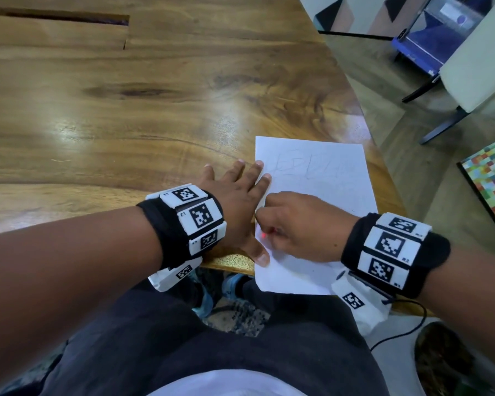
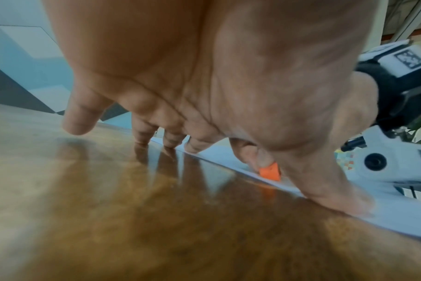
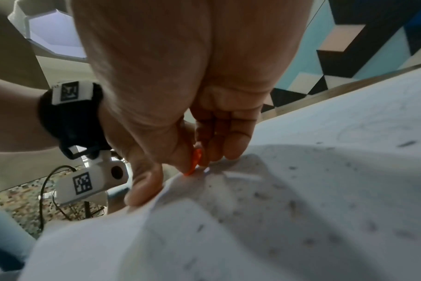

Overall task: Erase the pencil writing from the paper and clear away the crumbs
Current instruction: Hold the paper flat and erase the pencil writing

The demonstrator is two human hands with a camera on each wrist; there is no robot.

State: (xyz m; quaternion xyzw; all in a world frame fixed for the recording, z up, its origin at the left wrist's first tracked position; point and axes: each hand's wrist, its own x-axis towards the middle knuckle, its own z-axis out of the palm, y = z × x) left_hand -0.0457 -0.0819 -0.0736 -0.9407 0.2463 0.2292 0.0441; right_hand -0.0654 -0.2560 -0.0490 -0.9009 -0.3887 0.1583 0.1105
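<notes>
A white sheet of paper (image 1: 320, 178) lies at the table's near right corner, with faint pencil marks across its upper half. Its bottom edge hangs over the table edge. My left hand (image 1: 240, 195) lies flat with spread fingers, two fingertips and the thumb pressing the paper's left edge. My right hand (image 1: 295, 224) pinches a small orange eraser (image 2: 270, 171) against the paper near that left edge; the eraser (image 3: 195, 161) shows between thumb and fingers. Dark eraser crumbs (image 3: 301, 205) are scattered over the paper (image 3: 324, 171) in the right wrist view.
The wooden table (image 1: 126, 110) stretches left and away, with a dark slot (image 1: 69, 18) at the far left. A chair (image 1: 469, 75) and a colourful mat (image 1: 492, 178) stand on the floor to the right. My knees are below the table edge.
</notes>
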